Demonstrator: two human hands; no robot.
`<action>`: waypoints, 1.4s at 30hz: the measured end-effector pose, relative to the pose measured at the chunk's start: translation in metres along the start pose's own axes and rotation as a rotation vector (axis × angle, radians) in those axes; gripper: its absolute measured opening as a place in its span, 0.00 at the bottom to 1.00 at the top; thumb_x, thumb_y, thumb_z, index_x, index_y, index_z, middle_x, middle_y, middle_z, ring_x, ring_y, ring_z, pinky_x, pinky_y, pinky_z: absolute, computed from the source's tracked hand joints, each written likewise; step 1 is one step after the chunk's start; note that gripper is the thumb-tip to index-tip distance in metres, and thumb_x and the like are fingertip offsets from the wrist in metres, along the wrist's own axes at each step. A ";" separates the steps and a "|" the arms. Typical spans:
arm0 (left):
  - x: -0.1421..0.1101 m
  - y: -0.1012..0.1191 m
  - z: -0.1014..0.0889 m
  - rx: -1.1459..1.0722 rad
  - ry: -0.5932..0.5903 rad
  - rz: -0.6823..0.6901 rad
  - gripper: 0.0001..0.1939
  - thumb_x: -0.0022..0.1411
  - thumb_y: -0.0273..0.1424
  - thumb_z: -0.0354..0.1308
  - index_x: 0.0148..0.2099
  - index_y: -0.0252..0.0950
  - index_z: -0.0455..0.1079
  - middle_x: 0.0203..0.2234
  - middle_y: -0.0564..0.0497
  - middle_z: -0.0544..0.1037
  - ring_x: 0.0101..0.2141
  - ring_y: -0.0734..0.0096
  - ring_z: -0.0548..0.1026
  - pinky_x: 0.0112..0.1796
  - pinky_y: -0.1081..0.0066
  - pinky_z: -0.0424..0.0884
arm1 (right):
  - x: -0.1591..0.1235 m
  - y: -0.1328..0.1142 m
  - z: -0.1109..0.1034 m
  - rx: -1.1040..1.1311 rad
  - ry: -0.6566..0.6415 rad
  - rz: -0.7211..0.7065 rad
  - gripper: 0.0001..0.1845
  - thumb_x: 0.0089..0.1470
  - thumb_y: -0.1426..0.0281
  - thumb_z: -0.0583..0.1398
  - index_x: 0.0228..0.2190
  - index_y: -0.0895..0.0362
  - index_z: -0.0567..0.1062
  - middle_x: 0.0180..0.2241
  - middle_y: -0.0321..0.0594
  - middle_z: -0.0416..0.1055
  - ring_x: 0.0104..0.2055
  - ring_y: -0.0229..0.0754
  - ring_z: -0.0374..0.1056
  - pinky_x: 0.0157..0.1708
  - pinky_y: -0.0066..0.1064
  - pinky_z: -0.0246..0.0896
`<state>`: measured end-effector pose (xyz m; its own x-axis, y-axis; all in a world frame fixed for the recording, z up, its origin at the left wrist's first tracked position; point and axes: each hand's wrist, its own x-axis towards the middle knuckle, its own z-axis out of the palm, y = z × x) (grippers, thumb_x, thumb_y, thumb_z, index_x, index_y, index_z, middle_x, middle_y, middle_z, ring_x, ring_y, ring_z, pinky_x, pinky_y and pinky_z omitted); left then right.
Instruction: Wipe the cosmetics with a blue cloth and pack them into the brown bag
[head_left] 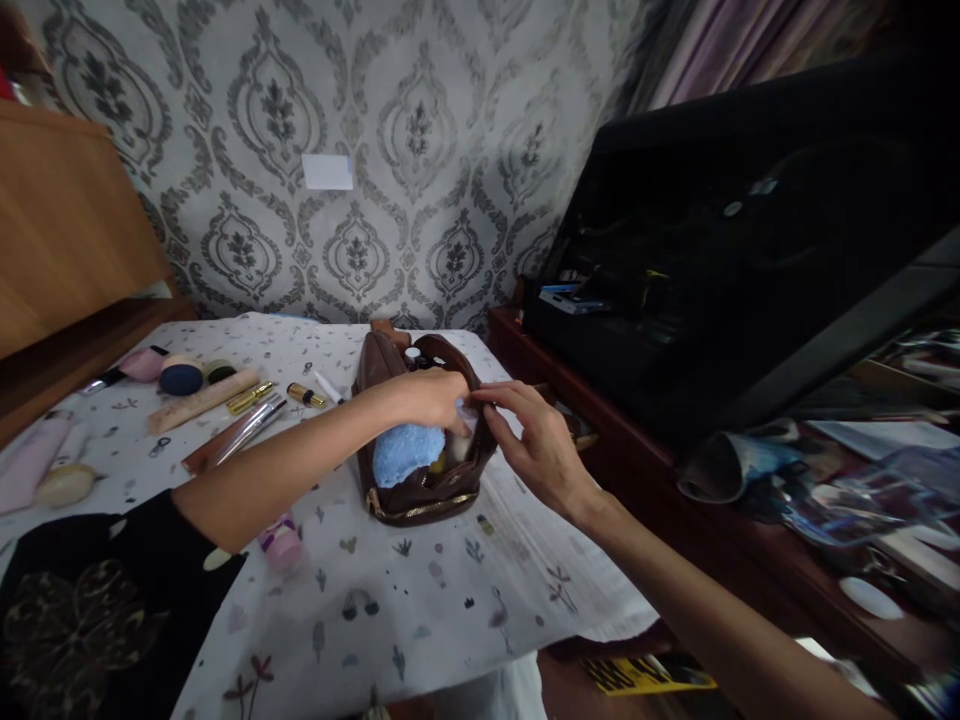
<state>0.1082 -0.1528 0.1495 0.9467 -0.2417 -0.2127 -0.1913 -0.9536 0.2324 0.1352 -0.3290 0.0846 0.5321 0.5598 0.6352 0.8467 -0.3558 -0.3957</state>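
Observation:
A brown leather pouch [420, 490] with a gold zipper stands open on the white patterned tablecloth [420, 600]. A blue fluffy cloth [405, 452] sticks out of it, with small bottles further back inside. My left hand [427, 398] reaches over the pouch's opening, fingers curled down into it by the blue cloth. My right hand [536, 440] is at the pouch's right rim, thumb and forefinger pinching the edge near the left fingertips. What the left fingers hold, if anything, is hidden.
Cosmetics lie at the left: a dark blue compact [181, 378], gold lipstick tubes [251, 397], a pink tube [199, 400], a silver pen-like stick [251, 428], a pink jar [281, 543]. A dark wooden cabinet [600, 420] with a black open case [750, 250] stands at the right.

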 end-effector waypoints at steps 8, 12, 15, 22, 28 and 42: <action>-0.007 0.007 -0.003 0.069 0.028 0.001 0.13 0.57 0.36 0.65 0.42 0.35 0.77 0.26 0.49 0.81 0.39 0.59 0.79 0.33 0.72 0.66 | -0.005 -0.002 0.002 0.005 0.000 -0.004 0.11 0.62 0.72 0.54 0.40 0.54 0.77 0.46 0.47 0.76 0.50 0.50 0.72 0.51 0.46 0.67; -0.006 0.008 -0.003 0.111 0.018 -0.005 0.13 0.56 0.38 0.65 0.40 0.35 0.76 0.28 0.48 0.80 0.38 0.59 0.78 0.34 0.71 0.66 | -0.006 -0.001 0.004 0.023 0.034 -0.014 0.11 0.62 0.72 0.54 0.40 0.54 0.77 0.45 0.46 0.76 0.49 0.49 0.72 0.50 0.45 0.67; -0.010 0.004 -0.002 0.101 0.052 0.043 0.14 0.56 0.37 0.65 0.42 0.34 0.76 0.33 0.47 0.80 0.39 0.60 0.77 0.34 0.71 0.66 | -0.009 0.000 0.004 0.035 0.060 -0.014 0.11 0.62 0.72 0.55 0.41 0.54 0.76 0.45 0.46 0.76 0.49 0.48 0.72 0.49 0.44 0.68; -0.065 -0.020 0.008 -0.341 0.496 0.130 0.15 0.67 0.39 0.54 0.50 0.39 0.74 0.36 0.53 0.78 0.29 0.73 0.73 0.30 0.75 0.65 | -0.035 -0.015 0.001 0.014 0.177 -0.089 0.11 0.62 0.76 0.54 0.42 0.54 0.74 0.45 0.46 0.75 0.48 0.46 0.73 0.48 0.41 0.70; -0.105 -0.036 0.056 -0.325 0.600 0.007 0.14 0.69 0.37 0.51 0.50 0.38 0.73 0.30 0.55 0.77 0.20 0.79 0.69 0.23 0.77 0.65 | -0.053 -0.028 0.014 0.061 0.030 -0.116 0.17 0.62 0.78 0.54 0.51 0.56 0.70 0.49 0.49 0.73 0.47 0.43 0.74 0.42 0.33 0.73; -0.092 -0.034 0.102 0.293 0.662 0.339 0.19 0.71 0.29 0.50 0.62 0.37 0.63 0.25 0.55 0.73 0.23 0.74 0.73 0.23 0.74 0.69 | -0.083 -0.007 0.027 0.075 0.016 -0.197 0.13 0.56 0.83 0.55 0.42 0.60 0.71 0.40 0.47 0.76 0.43 0.40 0.76 0.40 0.25 0.75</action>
<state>0.0013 -0.1169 0.0642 0.7645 -0.4582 0.4535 -0.4698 -0.8777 -0.0950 0.0853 -0.3534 0.0167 0.3566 0.6012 0.7151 0.9326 -0.1833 -0.3109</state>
